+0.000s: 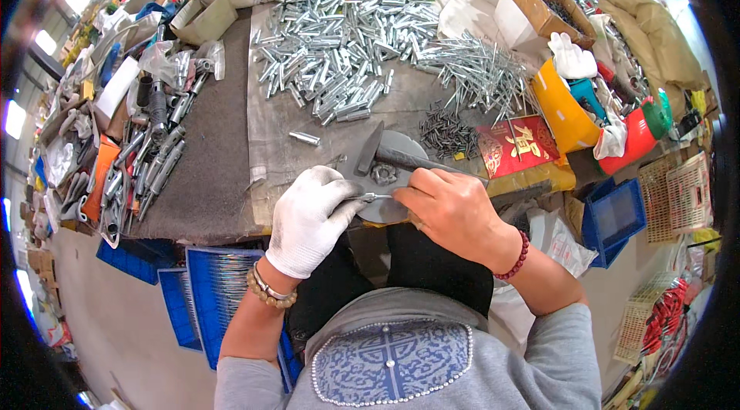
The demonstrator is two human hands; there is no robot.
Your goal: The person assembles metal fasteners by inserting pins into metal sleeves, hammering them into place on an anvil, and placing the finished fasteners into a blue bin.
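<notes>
My left hand (310, 217), in a white glove, is closed on a small silver metal sleeve (373, 196) at the table's near edge. The bare fingers of my right hand (456, 208) pinch together at the other end of that part; they hide what they grip. Just beyond my hands a hammer (370, 149) lies over a round grey plate (408, 146), its handle running behind my right fingers. One loose silver sleeve (304, 138) rests on the cloth beyond my left hand. A small pile of dark pins (447, 131) lies beyond my right hand.
A wide heap of silver sleeves (339, 44) covers the far table, with thin metal rods (486, 71) to its right. A red card (518, 146) and yellow container (565, 105) stand right. Tools (158, 163) crowd the left; blue crates (208, 287) sit below.
</notes>
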